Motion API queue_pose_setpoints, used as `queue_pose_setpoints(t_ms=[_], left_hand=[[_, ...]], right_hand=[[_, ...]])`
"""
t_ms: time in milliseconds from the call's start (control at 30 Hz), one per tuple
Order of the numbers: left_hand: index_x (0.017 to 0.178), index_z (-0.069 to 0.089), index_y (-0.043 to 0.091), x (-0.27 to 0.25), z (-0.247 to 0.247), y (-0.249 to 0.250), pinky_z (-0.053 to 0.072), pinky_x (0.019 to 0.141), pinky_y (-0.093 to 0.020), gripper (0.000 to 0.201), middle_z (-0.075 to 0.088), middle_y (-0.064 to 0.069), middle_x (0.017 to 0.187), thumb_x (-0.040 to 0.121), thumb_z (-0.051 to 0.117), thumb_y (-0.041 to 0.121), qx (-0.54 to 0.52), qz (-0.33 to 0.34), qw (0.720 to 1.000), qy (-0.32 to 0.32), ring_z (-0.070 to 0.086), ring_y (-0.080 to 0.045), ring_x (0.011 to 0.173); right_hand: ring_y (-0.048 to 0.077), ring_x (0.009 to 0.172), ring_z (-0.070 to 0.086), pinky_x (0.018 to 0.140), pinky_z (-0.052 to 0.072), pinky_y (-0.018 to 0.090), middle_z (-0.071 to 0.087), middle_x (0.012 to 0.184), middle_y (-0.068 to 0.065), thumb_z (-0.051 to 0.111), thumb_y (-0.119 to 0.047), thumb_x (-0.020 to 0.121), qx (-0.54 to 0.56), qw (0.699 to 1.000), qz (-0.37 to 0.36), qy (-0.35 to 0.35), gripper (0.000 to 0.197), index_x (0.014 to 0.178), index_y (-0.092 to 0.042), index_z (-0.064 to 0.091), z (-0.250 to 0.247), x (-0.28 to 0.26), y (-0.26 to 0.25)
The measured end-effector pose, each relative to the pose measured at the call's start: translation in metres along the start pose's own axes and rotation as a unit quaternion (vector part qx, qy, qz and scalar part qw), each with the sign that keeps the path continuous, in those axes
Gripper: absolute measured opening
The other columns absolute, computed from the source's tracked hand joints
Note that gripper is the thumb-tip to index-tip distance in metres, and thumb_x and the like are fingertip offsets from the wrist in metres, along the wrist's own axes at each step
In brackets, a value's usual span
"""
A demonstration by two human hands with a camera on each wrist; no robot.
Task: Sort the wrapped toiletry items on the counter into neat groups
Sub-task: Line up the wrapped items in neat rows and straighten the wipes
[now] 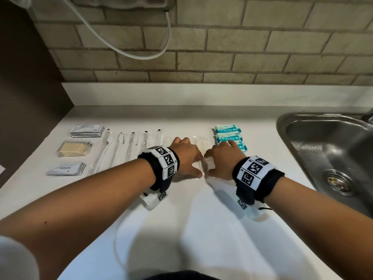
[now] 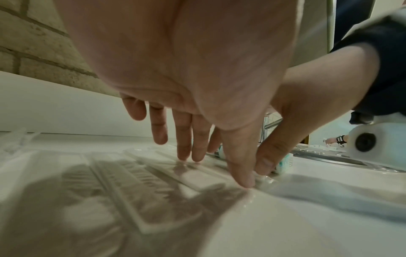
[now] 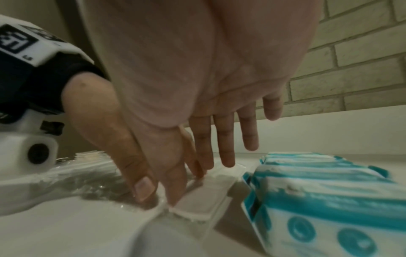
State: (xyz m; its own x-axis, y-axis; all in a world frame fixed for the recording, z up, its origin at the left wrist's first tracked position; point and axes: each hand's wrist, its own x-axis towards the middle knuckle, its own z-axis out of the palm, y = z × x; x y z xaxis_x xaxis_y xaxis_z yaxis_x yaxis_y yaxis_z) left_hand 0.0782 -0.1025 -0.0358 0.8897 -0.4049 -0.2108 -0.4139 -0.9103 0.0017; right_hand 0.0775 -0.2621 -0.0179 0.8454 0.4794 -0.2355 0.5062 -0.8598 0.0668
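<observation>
Both hands lie side by side on clear-wrapped flat packets (image 1: 200,142) at the middle of the white counter (image 1: 201,219). My left hand (image 1: 186,156) has straight fingers, fingertips (image 2: 186,153) pressing a clear wrapper (image 2: 153,175). My right hand (image 1: 221,158) also lies flat, its thumb and fingers on a white item in clear wrap (image 3: 204,198). The two thumbs meet at the packets' near end. Teal and white wipes packs (image 1: 228,134) are stacked just right of the right hand, close in the right wrist view (image 3: 318,200).
Wrapped toothbrushes (image 1: 121,146) lie in a row left of the hands. Further left are a grey sachet stack (image 1: 86,130), yellow pieces in a clear bag (image 1: 73,148) and toothpaste sachets (image 1: 67,168). A steel sink (image 1: 323,150) is at the right. A white cable (image 1: 141,54) hangs on the brick wall.
</observation>
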Motion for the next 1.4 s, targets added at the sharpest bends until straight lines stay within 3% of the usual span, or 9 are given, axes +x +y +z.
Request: queue_pose_setpoints(t_ms=[133, 233, 300, 400, 667, 833, 1067, 1267, 1400], left_hand=[[0.116, 0.060, 0.030, -0.008, 0.005, -0.008, 0.033, 0.092, -0.043, 0.052, 0.058, 0.007, 0.125, 0.079, 0.052, 0.065, 0.021, 0.004, 1.000, 0.007, 0.041, -0.024, 0.111], [0.118, 0.060, 0.031, -0.010, 0.007, -0.013, 0.031, 0.093, -0.042, 0.054, 0.058, 0.009, 0.128, 0.082, 0.043, 0.067, 0.037, 0.000, 0.999, -0.017, 0.040, -0.024, 0.115], [0.120, 0.061, 0.033, -0.011, 0.006, -0.015, 0.029, 0.096, -0.041, 0.051, 0.056, 0.011, 0.133, 0.084, 0.045, 0.066, 0.039, 0.000, 0.999, -0.035, 0.038, -0.022, 0.121], [0.119, 0.062, 0.031, -0.013, 0.007, -0.017, 0.026, 0.100, -0.041, 0.048, 0.051, 0.014, 0.140, 0.084, 0.050, 0.062, 0.016, 0.001, 0.999, -0.033, 0.036, -0.020, 0.127], [0.108, 0.062, 0.027, -0.008, 0.012, -0.024, 0.024, 0.095, -0.042, 0.054, 0.062, 0.007, 0.120, 0.077, 0.049, 0.069, 0.002, -0.029, 1.000, -0.011, 0.041, -0.024, 0.125], [0.114, 0.061, 0.026, -0.007, 0.011, -0.023, 0.022, 0.102, -0.044, 0.053, 0.054, 0.005, 0.138, 0.079, 0.052, 0.065, 0.002, -0.042, 0.999, -0.034, 0.027, -0.026, 0.141], [0.102, 0.060, 0.025, -0.005, 0.009, -0.023, 0.022, 0.103, -0.045, 0.047, 0.054, 0.006, 0.138, 0.080, 0.052, 0.066, 0.012, -0.046, 0.998, -0.042, 0.027, -0.025, 0.141], [0.115, 0.059, 0.026, -0.006, 0.009, -0.022, 0.021, 0.104, -0.045, 0.054, 0.053, 0.005, 0.140, 0.080, 0.052, 0.066, 0.010, -0.054, 0.998, -0.043, 0.026, -0.025, 0.142], [0.123, 0.058, 0.027, -0.010, 0.001, -0.024, 0.008, 0.112, -0.050, 0.057, 0.049, 0.009, 0.143, 0.081, 0.053, 0.066, -0.022, -0.075, 0.997, -0.018, 0.019, -0.022, 0.146]], right_hand=[[0.026, 0.140, 0.031, 0.119, 0.007, 0.049, 0.051, 0.139, 0.000, 0.050, -0.044, 0.089, -0.012, 0.999, 0.000, -0.031, 0.053, 0.140, -0.029, 0.045, -0.004, 0.009, -0.003], [0.027, 0.134, 0.039, 0.118, 0.007, 0.052, 0.060, 0.128, 0.000, 0.047, -0.044, 0.091, -0.033, 0.997, 0.009, -0.069, 0.041, 0.127, -0.027, 0.056, -0.003, 0.014, -0.004], [0.025, 0.129, 0.043, 0.118, 0.007, 0.051, 0.062, 0.122, 0.000, 0.050, -0.045, 0.089, -0.034, 0.996, 0.015, -0.081, 0.038, 0.123, -0.028, 0.058, -0.002, 0.014, -0.002], [0.024, 0.130, 0.042, 0.119, 0.006, 0.048, 0.060, 0.127, 0.000, 0.052, -0.043, 0.090, -0.051, 0.995, 0.016, -0.082, 0.043, 0.130, -0.026, 0.054, -0.001, 0.014, 0.003], [0.026, 0.136, 0.035, 0.120, 0.006, 0.048, 0.053, 0.137, 0.003, 0.051, -0.041, 0.092, -0.035, 0.998, -0.021, -0.047, 0.051, 0.139, -0.023, 0.045, -0.002, 0.019, -0.007], [0.026, 0.124, 0.047, 0.117, 0.018, 0.042, 0.061, 0.126, 0.004, 0.048, -0.043, 0.092, -0.071, 0.996, -0.038, -0.045, 0.044, 0.130, -0.021, 0.055, 0.004, 0.019, -0.014], [0.026, 0.116, 0.052, 0.108, 0.031, 0.035, 0.064, 0.119, 0.005, 0.051, -0.039, 0.091, -0.020, 0.998, -0.048, -0.023, 0.038, 0.122, -0.019, 0.060, 0.002, 0.016, -0.015], [0.026, 0.112, 0.055, 0.104, 0.034, 0.034, 0.066, 0.115, 0.005, 0.048, -0.037, 0.093, -0.014, 0.998, -0.051, -0.024, 0.034, 0.119, -0.019, 0.063, -0.002, 0.013, -0.018], [0.024, 0.112, 0.055, 0.100, 0.039, 0.034, 0.064, 0.118, 0.004, 0.054, -0.032, 0.090, 0.037, 0.998, -0.046, -0.014, 0.035, 0.123, -0.021, 0.060, -0.003, 0.013, -0.017]])
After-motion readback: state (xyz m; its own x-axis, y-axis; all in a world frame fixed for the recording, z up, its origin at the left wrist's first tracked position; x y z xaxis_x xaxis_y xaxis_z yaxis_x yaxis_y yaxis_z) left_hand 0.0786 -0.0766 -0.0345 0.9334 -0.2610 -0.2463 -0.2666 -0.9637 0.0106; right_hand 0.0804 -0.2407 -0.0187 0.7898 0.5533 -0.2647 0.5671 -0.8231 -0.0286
